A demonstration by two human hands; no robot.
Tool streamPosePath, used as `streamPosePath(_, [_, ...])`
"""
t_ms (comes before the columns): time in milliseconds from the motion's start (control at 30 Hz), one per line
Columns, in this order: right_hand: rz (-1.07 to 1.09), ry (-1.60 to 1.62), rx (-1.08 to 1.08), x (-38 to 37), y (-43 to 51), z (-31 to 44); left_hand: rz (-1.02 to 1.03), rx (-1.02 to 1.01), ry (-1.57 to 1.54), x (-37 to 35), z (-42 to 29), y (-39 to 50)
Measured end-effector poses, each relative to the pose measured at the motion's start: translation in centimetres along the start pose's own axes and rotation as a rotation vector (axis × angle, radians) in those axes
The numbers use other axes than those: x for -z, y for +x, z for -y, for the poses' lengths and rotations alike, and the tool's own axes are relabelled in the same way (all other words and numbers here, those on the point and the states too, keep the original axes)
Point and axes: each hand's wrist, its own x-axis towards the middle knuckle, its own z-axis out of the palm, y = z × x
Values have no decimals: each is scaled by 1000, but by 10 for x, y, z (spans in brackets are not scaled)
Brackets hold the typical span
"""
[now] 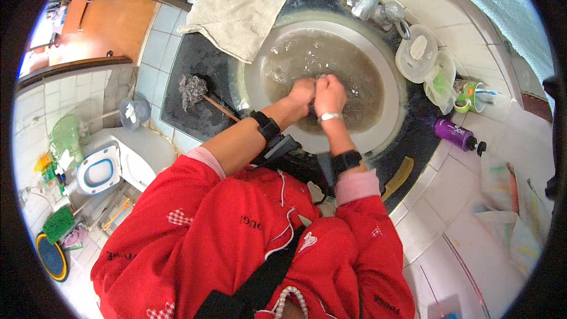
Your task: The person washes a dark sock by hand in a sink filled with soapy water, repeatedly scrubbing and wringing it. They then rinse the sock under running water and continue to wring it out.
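Observation:
My left hand and my right hand are pressed together over the white washbasin, fingers curled. A little of something dark shows between them, but the fingers hide what it is. Murky grey-brown water with patches of foam fills much of the bowl below. A beige towel lies on the black countertop, one corner reaching the basin's rim. Left of the basin rests a wire-like scrubber with a wooden handle, close to my left forearm.
The faucet stands behind the basin. Along the right lie a translucent plastic container, a green cup, a purple bottle and a yellow comb. A toilet and a green brush are at left.

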Motion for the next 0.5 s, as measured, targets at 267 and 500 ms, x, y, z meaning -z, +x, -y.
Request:
streamPosePath(267, [-26, -43, 87, -4, -2, -15, 29, 71, -192, -4, -10, -24])
streamPosePath(500, [7, -50, 40, -2, 4, -24, -71, 227, -174, -9, -26, -44])
